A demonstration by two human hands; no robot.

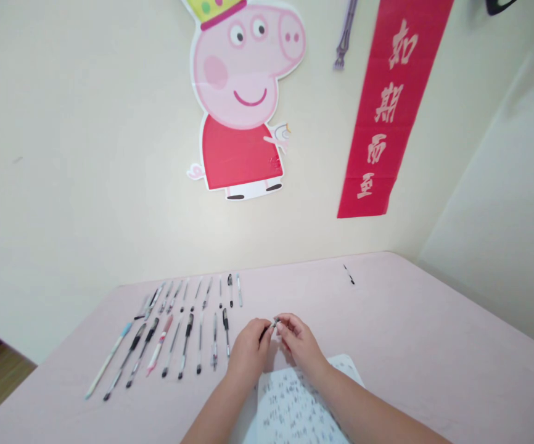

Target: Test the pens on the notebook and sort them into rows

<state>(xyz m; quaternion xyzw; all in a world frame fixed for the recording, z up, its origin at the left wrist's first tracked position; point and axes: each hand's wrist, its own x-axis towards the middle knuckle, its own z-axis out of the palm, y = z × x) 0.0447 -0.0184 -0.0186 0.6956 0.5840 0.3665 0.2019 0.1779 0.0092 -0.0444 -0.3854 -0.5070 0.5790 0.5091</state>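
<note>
My left hand (250, 346) is closed around a dark, slim pen (263, 333), most of which its fingers hide. At the pen's tip end, the fingertips of my right hand (300, 343) pinch together and meet those of the left. Whether they hold the tip or a small separate part cannot be made out. Below both hands lies a white sheet with handwriting (295, 407), partly covered by my right forearm. Just left of my left hand is a black-capped pen (226, 332), the end of the front row of pens.
Several pens stand in two rows on the pink-covered table (415, 357), among them a pink pen (160, 345) and a pale blue-ended pen (108, 360). A short black pen piece (349, 275) lies at the back right. Behind is a wall with a pig cutout (243, 151) and a red banner (371, 160).
</note>
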